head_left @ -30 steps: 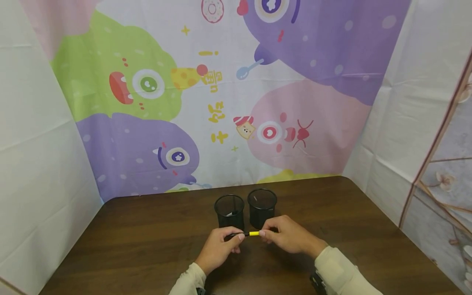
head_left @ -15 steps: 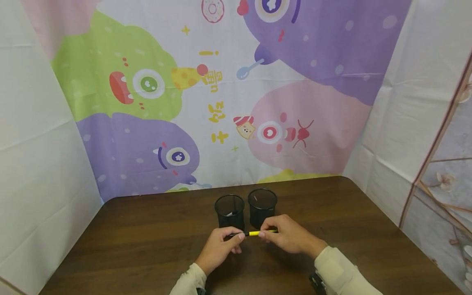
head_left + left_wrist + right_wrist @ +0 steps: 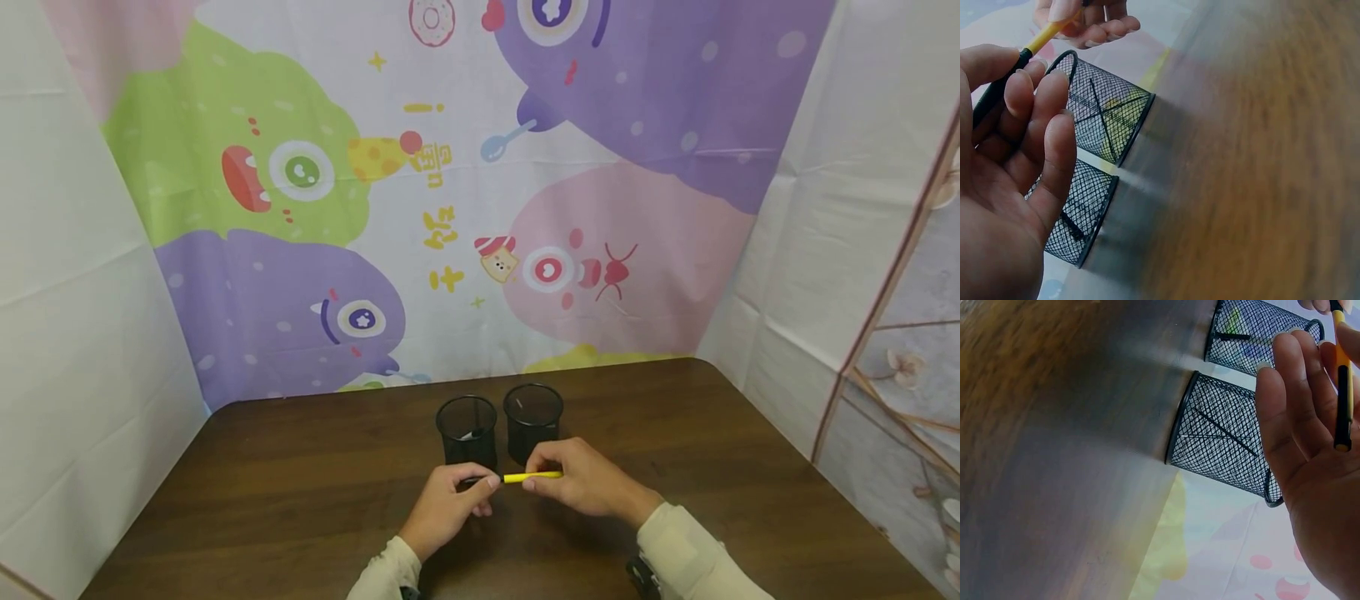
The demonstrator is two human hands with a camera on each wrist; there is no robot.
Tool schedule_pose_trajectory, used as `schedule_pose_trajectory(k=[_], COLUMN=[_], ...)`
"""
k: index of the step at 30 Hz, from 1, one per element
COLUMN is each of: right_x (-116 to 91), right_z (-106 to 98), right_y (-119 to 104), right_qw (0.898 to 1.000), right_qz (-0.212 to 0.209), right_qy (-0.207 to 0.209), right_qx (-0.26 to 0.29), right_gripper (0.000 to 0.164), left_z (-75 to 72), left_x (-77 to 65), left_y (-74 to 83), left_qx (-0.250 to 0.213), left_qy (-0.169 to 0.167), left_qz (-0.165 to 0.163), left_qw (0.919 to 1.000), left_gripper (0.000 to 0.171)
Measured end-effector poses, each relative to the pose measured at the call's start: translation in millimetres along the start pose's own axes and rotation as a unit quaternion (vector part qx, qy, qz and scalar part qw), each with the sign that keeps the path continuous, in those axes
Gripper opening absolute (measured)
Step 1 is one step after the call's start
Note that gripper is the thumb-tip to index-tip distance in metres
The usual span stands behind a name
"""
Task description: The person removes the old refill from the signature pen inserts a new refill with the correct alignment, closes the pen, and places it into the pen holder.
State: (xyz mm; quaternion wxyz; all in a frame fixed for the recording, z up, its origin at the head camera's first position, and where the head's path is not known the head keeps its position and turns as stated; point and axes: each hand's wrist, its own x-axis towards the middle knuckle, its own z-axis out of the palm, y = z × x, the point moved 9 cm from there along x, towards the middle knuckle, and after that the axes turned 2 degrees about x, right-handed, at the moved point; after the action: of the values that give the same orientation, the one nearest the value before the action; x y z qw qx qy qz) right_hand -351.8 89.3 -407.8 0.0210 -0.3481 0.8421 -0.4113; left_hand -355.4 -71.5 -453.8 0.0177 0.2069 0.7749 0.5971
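Between my two hands lies a slim pen (image 3: 533,477), black at its left part and yellow on the right. My left hand (image 3: 446,504) pinches the black part between thumb and forefinger, as the left wrist view shows on the black section (image 3: 999,89). On the yellow part, my right hand (image 3: 588,479) holds with thumb and fingertips. In the right wrist view the pen's black end (image 3: 1342,419) sticks out past the thumb towards the palm. Whether the pen is one piece or parted at the left fingertips, I cannot tell.
Just behind the hands stand two black mesh pen cups, the left cup (image 3: 467,433) and the right cup (image 3: 534,429). Thin dark sticks (image 3: 1102,119) cross inside the right one. A brown wooden table (image 3: 300,467) lies beneath, with a cartoon-print curtain (image 3: 450,333) behind.
More of the yellow part shows now, on both sides of the right thumb. The right fingers have shifted slightly along the pen. My left hand has hardly moved.
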Motion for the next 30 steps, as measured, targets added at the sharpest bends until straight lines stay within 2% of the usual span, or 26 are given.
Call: schedule_pose_trajectory(k=[18,26,30], right_x=[0.4,1.6,1.7], right_z=[1.7,2.5,4.0], right_y=[-3.2,0.1,3.7], right_qw=[1.0,1.0,1.0], right_qz=[-0.01,0.007,0.024], right_qy=[0.0,0.001,-0.007], right_qx=[0.011,-0.001,-0.001], right_gripper=[0.014,0.013,0.022], left_z=[2.9,0.7,-0.8], left_x=[-2.6,-3.4,-3.5], left_y=[-2.0,1.1,3.1], left_qx=[-0.023,-0.031,-0.033], left_qy=[-0.008,0.003,0.008], left_qz=[-0.014,-0.01,-0.002], left_qw=[0.9996,0.9995,0.9994], left_gripper=[0.021,0.02,0.019])
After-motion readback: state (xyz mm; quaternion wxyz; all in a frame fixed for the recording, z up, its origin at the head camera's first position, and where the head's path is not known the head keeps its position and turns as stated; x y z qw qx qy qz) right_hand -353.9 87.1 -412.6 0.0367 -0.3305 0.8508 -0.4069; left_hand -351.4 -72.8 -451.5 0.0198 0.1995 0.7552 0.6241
